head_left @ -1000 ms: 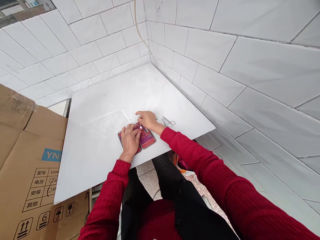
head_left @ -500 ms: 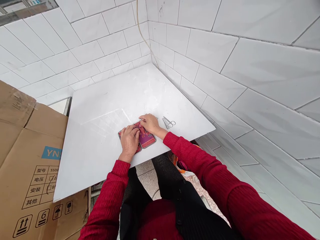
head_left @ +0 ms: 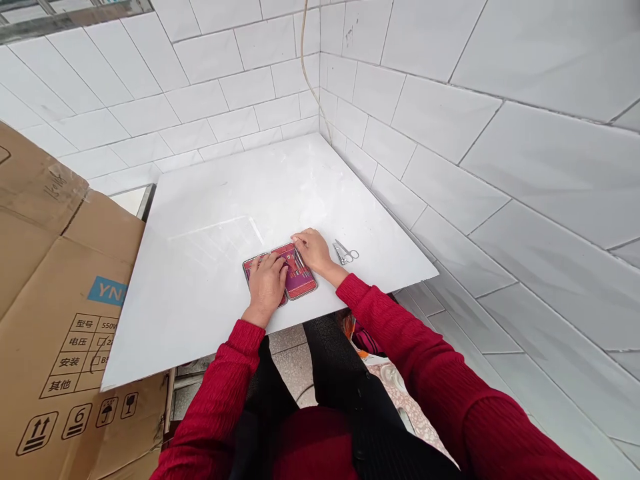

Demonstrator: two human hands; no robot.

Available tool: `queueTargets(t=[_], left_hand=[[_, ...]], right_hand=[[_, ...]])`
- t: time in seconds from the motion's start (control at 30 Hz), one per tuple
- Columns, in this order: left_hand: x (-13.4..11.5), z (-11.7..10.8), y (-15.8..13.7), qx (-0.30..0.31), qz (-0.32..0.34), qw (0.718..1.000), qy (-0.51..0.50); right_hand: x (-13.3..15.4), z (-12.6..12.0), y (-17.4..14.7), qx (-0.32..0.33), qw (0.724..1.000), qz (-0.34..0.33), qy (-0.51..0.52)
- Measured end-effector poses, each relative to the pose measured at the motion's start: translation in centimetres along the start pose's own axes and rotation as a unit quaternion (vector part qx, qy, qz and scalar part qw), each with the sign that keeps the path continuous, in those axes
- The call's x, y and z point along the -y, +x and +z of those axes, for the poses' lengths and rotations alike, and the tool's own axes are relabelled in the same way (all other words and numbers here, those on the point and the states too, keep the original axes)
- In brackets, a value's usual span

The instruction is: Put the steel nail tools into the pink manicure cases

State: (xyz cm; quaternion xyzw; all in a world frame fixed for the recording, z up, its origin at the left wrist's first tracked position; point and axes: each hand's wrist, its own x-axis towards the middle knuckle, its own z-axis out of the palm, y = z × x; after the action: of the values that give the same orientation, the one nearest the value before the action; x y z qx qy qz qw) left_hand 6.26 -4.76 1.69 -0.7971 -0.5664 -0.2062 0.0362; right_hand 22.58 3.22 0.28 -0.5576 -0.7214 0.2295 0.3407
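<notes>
An open manicure case [head_left: 303, 289] lies on the white board, red and purple inside, with small metal tools in its right half. My left hand [head_left: 267, 280] rests over the left half and the fold, its fingers bent and pressing on the case. At the top right edge of the case is my right hand [head_left: 316, 250], thumb and fingers drawn close together; whatever they pinch is hidden. Just right of that hand lie small scissors [head_left: 351, 253], with a nail clipper [head_left: 341, 253] beside them.
The white board [head_left: 220, 193] fills the corner between tiled walls [head_left: 400, 140]. A large cardboard box [head_left: 45, 280] stands against its left side. A thin cable [head_left: 303, 60] runs down the corner. Below the front edge, a bag [head_left: 367, 340] shows beside my legs.
The view has shifted slightly. My right hand has moved a little to the right across the case, uncovering more of the tools. My left hand stays on the left half.
</notes>
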Motion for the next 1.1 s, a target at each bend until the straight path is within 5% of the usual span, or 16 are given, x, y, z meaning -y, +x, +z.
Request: queueTargets(t=[0.27, 0.47, 1.1], left_hand=[[0.0, 0.1, -0.2, 0.005, -0.005, 1.000, -0.011], [-0.1, 0.2, 0.0, 0.022, -0.008, 1.000, -0.012], [-0.1, -0.5, 0.4, 0.037, 0.009, 0.999, 0.028]], right_hand=[[-1.0, -3.9, 1.5, 0.039, 0.988, 0.030, -0.146], [-1.0, -4.0, 2.0, 0.102, 0.962, 0.036, -0.250], [-1.3, -5.6, 1.2, 0.130, 0.948, 0.086, -0.277]])
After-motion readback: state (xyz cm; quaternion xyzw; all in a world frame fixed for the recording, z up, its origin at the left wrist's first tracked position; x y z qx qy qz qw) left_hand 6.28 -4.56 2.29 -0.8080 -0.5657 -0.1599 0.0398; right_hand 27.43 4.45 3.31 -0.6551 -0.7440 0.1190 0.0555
